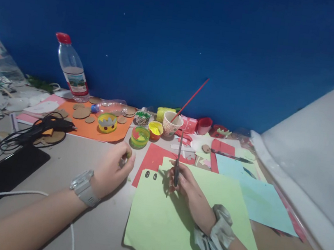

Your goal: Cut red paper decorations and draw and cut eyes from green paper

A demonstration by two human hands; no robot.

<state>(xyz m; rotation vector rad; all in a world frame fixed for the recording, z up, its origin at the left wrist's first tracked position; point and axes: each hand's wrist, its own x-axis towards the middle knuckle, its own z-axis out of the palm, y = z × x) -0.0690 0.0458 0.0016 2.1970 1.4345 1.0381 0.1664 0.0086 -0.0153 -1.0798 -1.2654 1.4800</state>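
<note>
My right hand (188, 186) is closed around the dark handles of scissors (179, 153), whose blades point up and away from me. Beneath it lies a light green sheet of paper (153, 222). Two small black ovals (151, 175) are drawn near the sheet's upper left corner, beside the scissors. My left hand (114, 167) is just left of the sheet, fingers curled and thumb against them. A small greenish bit shows at its fingertips, too little to name. Part of a red sheet (150, 158) shows beyond the green one, between my hands.
Small decorated cups (139, 137) and a white cup (171, 125) with a red stick stand along the blue wall. At left are a bottle (73, 72), an orange sheet (116, 132), black cables (32, 131) and a black phone-like slab (6, 181). Light blue paper (268, 201) lies at right.
</note>
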